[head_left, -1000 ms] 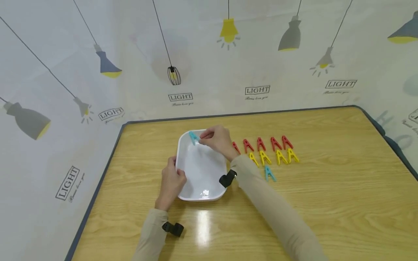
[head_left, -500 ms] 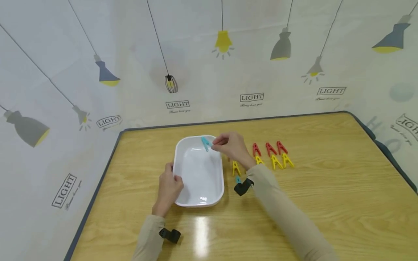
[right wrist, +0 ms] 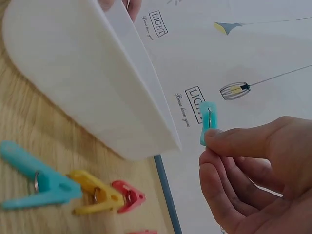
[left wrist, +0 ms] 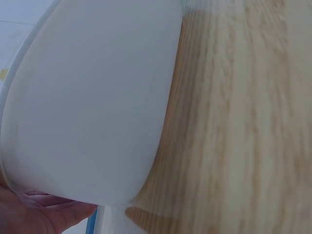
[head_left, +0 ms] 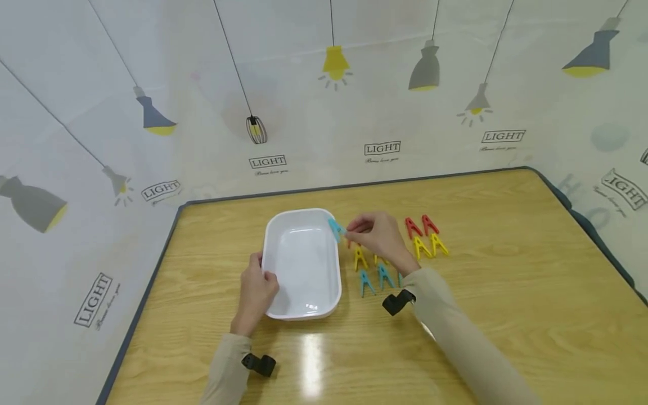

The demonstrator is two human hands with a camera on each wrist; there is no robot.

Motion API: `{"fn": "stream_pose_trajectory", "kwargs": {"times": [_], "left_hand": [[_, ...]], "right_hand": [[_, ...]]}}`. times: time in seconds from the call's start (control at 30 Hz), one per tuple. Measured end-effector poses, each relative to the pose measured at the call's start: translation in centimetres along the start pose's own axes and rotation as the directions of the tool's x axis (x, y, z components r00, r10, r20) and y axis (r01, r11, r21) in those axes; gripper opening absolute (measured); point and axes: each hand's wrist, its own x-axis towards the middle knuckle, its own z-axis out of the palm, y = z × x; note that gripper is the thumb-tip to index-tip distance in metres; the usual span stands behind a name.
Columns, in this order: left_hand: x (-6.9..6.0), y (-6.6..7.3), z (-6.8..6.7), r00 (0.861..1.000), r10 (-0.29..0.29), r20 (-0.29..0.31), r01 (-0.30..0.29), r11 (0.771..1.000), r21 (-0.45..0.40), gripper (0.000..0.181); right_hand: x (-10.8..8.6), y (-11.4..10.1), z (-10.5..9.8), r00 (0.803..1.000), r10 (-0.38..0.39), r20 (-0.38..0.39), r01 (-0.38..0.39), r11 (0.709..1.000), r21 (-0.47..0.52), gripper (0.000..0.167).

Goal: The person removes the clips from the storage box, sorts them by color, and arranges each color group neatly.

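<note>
A white rectangular dish (head_left: pixel 302 270) stands on the table, its inside bare. My left hand (head_left: pixel 256 288) grips its left wall, thumb over the rim. In the left wrist view some fingers (left wrist: pixel 48 209) show against the dish's outer side. My right hand (head_left: pixel 378 233) pinches a light-blue clothespin (head_left: pixel 334 229) between thumb and fingertips, in the air by the dish's far right corner. The right wrist view has that clothespin (right wrist: pixel 208 117) apart from the dish wall. Right of the dish lie rows of clothespins: red (head_left: pixel 430 224), yellow (head_left: pixel 438 244) and light blue (head_left: pixel 367 283). My right hand and wrist hide some.
The wooden table (head_left: pixel 506 281) has a dark edge at the back and sides. Behind it hangs a pale wall covering (head_left: pixel 314 112) printed with lamps and the word LIGHT. Small black cameras (head_left: pixel 399 302) are strapped to both wrists.
My right hand has moved right with the light-blue clothespin, from over the dish to its right rim. More of the light-blue row now shows. My left hand keeps its grip on the dish.
</note>
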Motion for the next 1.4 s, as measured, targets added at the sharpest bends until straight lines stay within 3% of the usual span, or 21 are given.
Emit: {"fn": "stream_pose_trajectory", "kwargs": {"times": [0.23, 0.37, 0.7, 0.93, 1.4], "left_hand": [[0.0, -0.3, -0.3, 1.0, -0.009, -0.001, 0.009, 1.0, 0.017, 0.048], [0.1, -0.2, -0.4, 0.999, -0.023, 0.022, 0.023, 1.0, 0.02, 0.049], [0.1, 0.1, -0.4, 0.998, -0.042, 0.057, 0.041, 0.999, 0.016, 0.05], [0.1, 0.0, -0.3, 0.999, -0.011, 0.044, 0.01, 1.0, 0.014, 0.049], [0.1, 0.3, -0.2, 0.996, -0.049, 0.08, 0.047, 0.998, 0.03, 0.052]], "right_hand": [[-1.5, 1.6, -1.9, 0.999, 0.006, -0.037, -0.008, 1.0, -0.031, 0.016], [-2.0, 2.5, -2.9, 0.998, -0.016, -0.064, 0.014, 0.999, -0.038, 0.018], [-4.4, 4.8, -4.7, 0.994, 0.017, -0.106, -0.02, 0.999, -0.027, 0.019], [-6.2, 6.7, -5.9, 0.988, 0.086, -0.125, -0.091, 0.995, -0.037, 0.022], [-10.7, 9.6, -8.3, 0.978, 0.163, -0.131, -0.17, 0.984, -0.046, 0.025]]}}
